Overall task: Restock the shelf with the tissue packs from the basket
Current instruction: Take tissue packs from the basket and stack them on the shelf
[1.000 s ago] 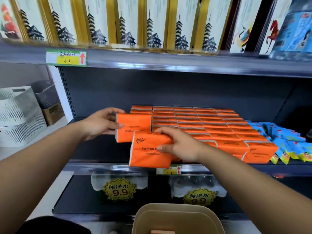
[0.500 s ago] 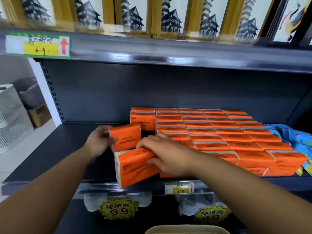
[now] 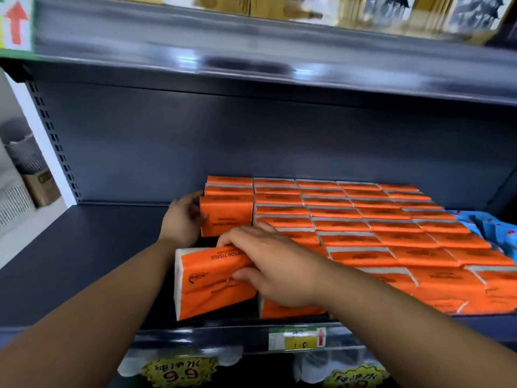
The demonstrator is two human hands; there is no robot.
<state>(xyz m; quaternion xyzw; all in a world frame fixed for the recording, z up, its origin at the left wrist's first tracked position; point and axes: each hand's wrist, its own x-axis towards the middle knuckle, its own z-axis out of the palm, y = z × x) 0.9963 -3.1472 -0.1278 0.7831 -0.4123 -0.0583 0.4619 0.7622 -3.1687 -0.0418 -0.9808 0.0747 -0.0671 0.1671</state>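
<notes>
Fingers (image 3: pixel 237 239) of right hand (image 3: pixel 282 267) curl over the top edge of front orange tissue pack (image 3: pixel 207 287), thumb pressed on its face, so it's pinched. That pack is tilted at the front of shelf (image 3: pixel 84 247), lower centre of frame. Just behind it, left hand (image 3: pixel 181 219) has its fingers wrapped round the left end of second tissue pack (image 3: pixel 228 215), which is upright and touches stocked rows of orange packs (image 3: pixel 377 228) on its right. Far right: blue packs (image 3: pixel 498 228). On the shelf lip below: price tag (image 3: pixel 296 338).
</notes>
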